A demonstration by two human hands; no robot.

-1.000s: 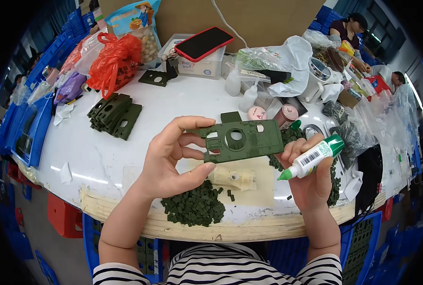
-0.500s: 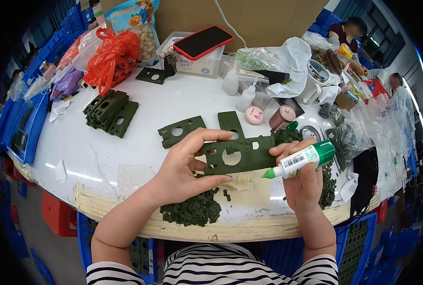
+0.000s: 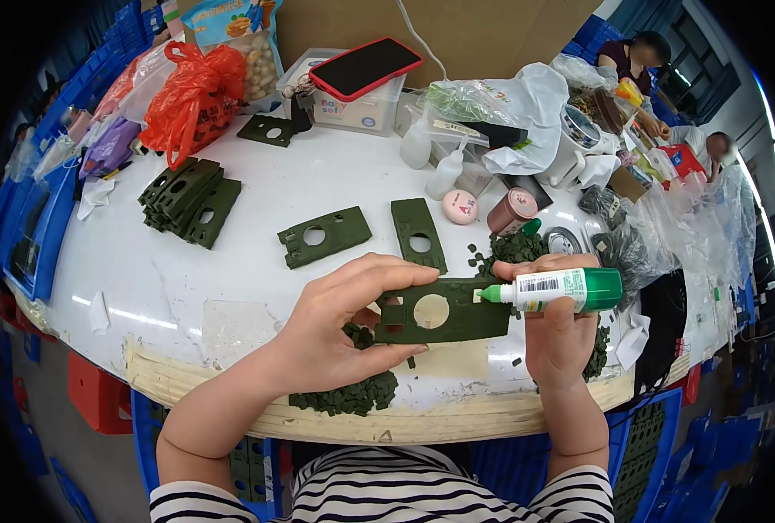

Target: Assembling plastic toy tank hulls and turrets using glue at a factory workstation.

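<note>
My left hand (image 3: 326, 322) grips a dark green plastic panel (image 3: 479, 322) by its left end, thumb below and fingers above. The panel has a large round hole and smaller square openings. In my right hand (image 3: 561, 344) is a white glue bottle (image 3: 551, 290) with a green cap end and green nozzle; its tip is at the panel's upper right, by a small square opening. Whether the tip touches is unclear. Beyond the panel lie two similar panels (image 3: 339, 234) (image 3: 412, 216). Small green pieces (image 3: 357, 397) are heaped below my left hand, and another heap (image 3: 520, 248) lies beyond my right.
A stack of green panels (image 3: 187, 196) sits at left. Behind are a red plastic bag (image 3: 197, 100), a phone (image 3: 365, 70) on a clear box (image 3: 352, 109), squeeze bottles (image 3: 446, 173) and a pink round container (image 3: 460, 207). Clear bags (image 3: 666, 227) crowd the right. Two people sit far right.
The glue bottle has swung level, and its nozzle has risen from below the panel's right part to over its upper right. The panel has moved slightly nearer me and faces up more.
</note>
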